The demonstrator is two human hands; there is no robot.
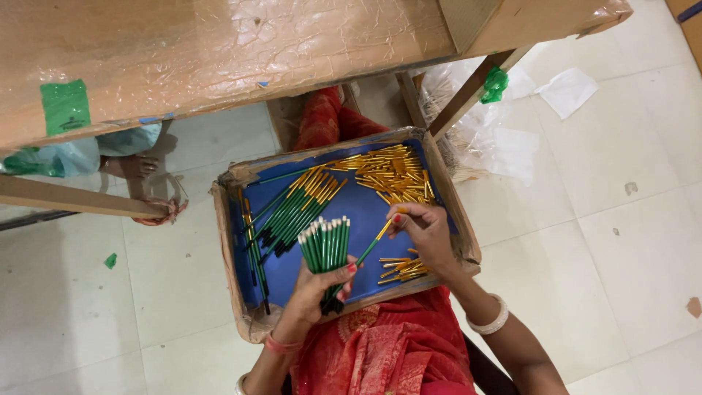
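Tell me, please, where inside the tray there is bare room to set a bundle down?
Bare blue floor of the tray lies mid-tray, between the green sticks and the gold caps, and at the lower left beneath the left hand. The top right and the spot below the right hand are crowded.

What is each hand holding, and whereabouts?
Left hand clasps a bundle of green pencils near their lower ends. Right hand pinches one green-and-gold pencil at its gold end.

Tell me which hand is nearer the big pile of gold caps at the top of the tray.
Right. The right hand sits just below the pile of gold caps, holding one pencil. The left hand is lower, gripping a pencil bundle.
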